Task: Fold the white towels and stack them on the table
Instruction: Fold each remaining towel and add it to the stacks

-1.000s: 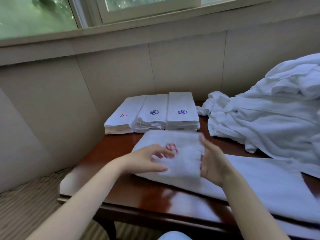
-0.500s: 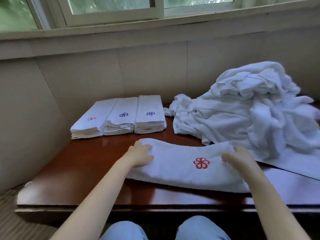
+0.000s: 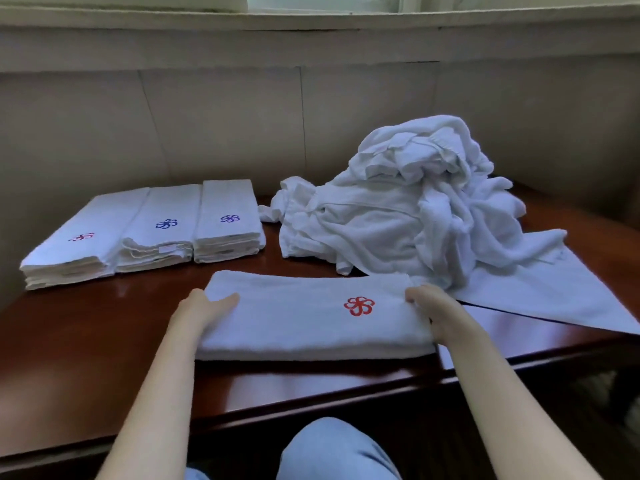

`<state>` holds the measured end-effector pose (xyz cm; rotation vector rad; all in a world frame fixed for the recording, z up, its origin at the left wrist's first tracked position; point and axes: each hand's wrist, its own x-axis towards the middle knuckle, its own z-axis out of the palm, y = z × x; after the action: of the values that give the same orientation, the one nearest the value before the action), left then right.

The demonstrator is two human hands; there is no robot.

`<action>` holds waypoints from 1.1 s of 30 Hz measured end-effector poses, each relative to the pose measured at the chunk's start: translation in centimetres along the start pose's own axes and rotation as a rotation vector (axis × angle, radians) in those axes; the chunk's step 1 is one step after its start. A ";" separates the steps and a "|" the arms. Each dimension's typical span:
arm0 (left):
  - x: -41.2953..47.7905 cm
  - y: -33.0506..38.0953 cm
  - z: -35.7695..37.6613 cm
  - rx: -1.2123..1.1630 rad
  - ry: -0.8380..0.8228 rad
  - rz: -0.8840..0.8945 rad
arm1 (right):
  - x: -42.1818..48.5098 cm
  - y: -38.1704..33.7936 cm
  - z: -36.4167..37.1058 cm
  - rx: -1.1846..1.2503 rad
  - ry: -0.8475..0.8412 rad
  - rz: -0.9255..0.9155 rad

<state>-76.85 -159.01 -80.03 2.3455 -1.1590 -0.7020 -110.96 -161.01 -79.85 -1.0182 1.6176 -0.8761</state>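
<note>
White terry towel (image 3: 311, 317), folded into a long band with a red flower emblem, lies across the lower centre, held at both ends.
A pale blue denim knee (image 3: 332, 452) sits at the bottom edge. On the glossy reddish-brown wooden table (image 3: 86, 341), the left hand (image 3: 201, 308) grips the band's left end, thumb on top; the right hand (image 3: 436, 313) clutches its right end with curled fingers. A flat white cloth (image 3: 540, 292) lies to the right. Farther back, three stacks of folded white towels (image 3: 145, 233) line the left, and a rumpled heap of white towels (image 3: 408, 216) fills the upper right.
</note>
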 end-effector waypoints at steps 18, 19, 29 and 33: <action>0.4 -1.6 -1.5 -0.413 -0.304 0.076 | -2.7 1.0 6.3 -1.012 0.297 -0.632; 0.4 -1.9 -1.7 -0.440 -0.329 0.048 | -2.8 1.2 7.9 -1.020 0.160 -0.643; 1.8 -4.1 -2.9 -0.578 -0.181 -0.024 | 0.5 -4.6 13.6 -1.314 -0.130 -0.584; 2.5 -3.7 -2.7 -0.309 0.012 0.089 | -0.3 -3.8 19.4 -1.125 -0.288 -0.844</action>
<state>-71.73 -158.59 -80.67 2.0269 -1.0585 -0.7744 -91.38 -163.43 -81.09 -2.5886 1.3588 -0.1909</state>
